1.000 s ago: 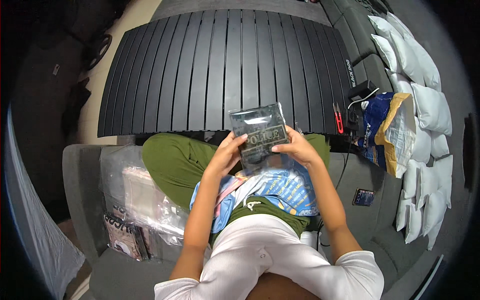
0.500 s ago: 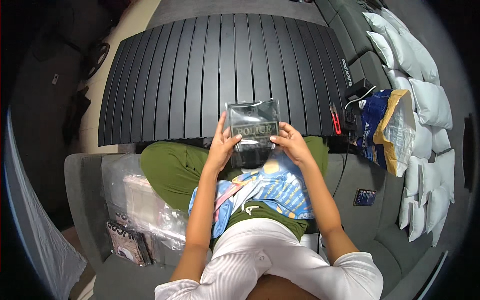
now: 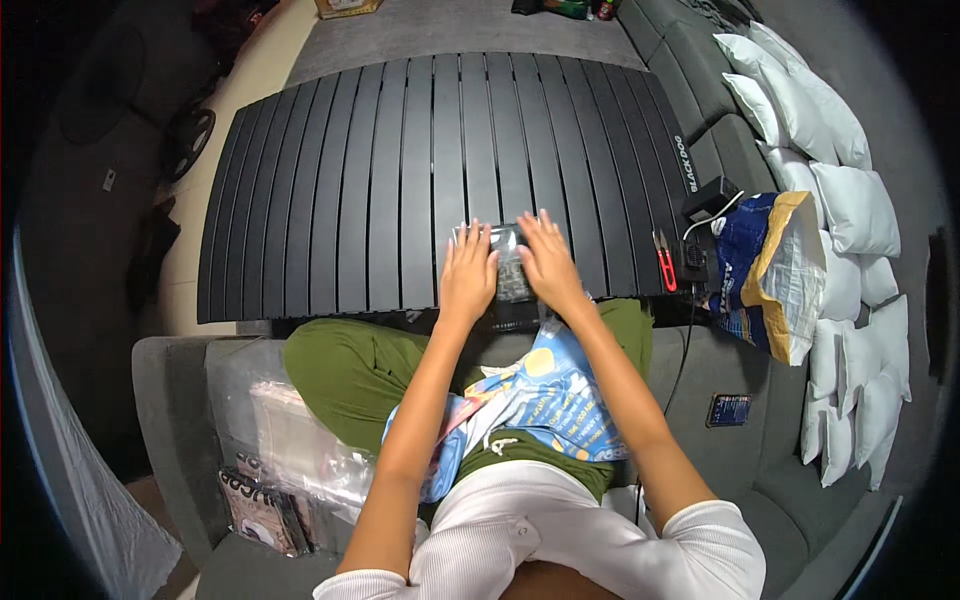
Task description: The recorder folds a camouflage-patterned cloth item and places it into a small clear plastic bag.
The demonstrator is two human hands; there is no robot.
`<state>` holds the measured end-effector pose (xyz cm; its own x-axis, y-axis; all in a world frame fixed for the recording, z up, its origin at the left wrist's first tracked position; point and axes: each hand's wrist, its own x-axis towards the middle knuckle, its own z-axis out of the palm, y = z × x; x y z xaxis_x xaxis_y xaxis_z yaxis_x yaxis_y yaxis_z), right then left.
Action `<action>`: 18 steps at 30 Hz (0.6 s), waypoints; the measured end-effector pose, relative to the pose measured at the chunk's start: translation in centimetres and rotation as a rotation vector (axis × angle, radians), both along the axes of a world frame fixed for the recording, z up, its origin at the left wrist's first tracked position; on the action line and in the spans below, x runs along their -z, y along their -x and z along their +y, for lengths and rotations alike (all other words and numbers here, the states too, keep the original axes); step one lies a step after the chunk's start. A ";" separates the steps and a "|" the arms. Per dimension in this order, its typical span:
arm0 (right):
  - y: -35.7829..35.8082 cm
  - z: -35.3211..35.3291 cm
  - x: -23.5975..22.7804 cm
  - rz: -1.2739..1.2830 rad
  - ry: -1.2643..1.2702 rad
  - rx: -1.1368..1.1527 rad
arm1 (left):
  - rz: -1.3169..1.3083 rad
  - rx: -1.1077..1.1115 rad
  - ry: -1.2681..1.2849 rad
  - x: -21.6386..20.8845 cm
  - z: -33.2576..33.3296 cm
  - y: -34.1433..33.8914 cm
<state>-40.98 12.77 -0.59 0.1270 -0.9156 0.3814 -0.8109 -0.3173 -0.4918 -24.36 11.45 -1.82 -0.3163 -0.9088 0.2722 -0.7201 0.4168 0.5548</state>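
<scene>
Hands pressed flat, fingers spread, on a clear packet [image 3: 510,262] lying at the near edge of the slatted table [image 3: 340,190]. Left hand [image 3: 468,272] covers its left side, right hand [image 3: 547,262] its right; neither grasps it. Red snips [image 3: 666,262] lie well right.

hands 2 [image 3: 468,272] [image 3: 548,262] | clear packet 1 [image 3: 510,262] | slatted table 1 [image 3: 350,190] | red scissors 1 [image 3: 665,262] | blue-and-yellow bag 1 [image 3: 770,270]

A clear plastic packet [image 3: 511,262] with dark contents lies flat at the near edge of the black slatted table [image 3: 400,170], just above frame centre, mostly covered.
</scene>
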 end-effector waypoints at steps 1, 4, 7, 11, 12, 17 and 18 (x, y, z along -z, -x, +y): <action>-0.5 -0.2 0.6 0.000 0.000 0.000 | -0.079 -0.006 0.022 0.8 -0.2 0.3; -1.0 -0.9 2.1 0.172 -0.197 -0.054 | -0.192 -0.015 0.003 2.4 -0.8 0.6; -0.8 -0.6 2.7 0.294 -0.159 -0.026 | -0.235 -0.032 0.016 3.0 -0.2 0.6; -1.1 -0.6 2.6 0.345 -0.137 -0.008 | -0.260 -0.056 0.029 2.8 -0.5 0.6; -1.1 -0.6 2.6 0.343 -0.144 -0.007 | -0.274 -0.065 0.042 2.8 -0.5 0.6; -0.5 -0.7 2.1 0.331 -0.242 -0.046 | -0.276 0.045 -0.190 2.1 -1.1 0.1; -0.1 -0.7 1.8 0.276 -0.286 -0.077 | -0.280 0.052 -0.178 1.7 -1.2 -0.4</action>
<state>-40.83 12.03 -2.38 0.2615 -0.9636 0.0548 -0.9039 -0.2645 -0.3361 -23.93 10.22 -3.52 -0.4040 -0.9147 0.0063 -0.8351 0.3716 0.4057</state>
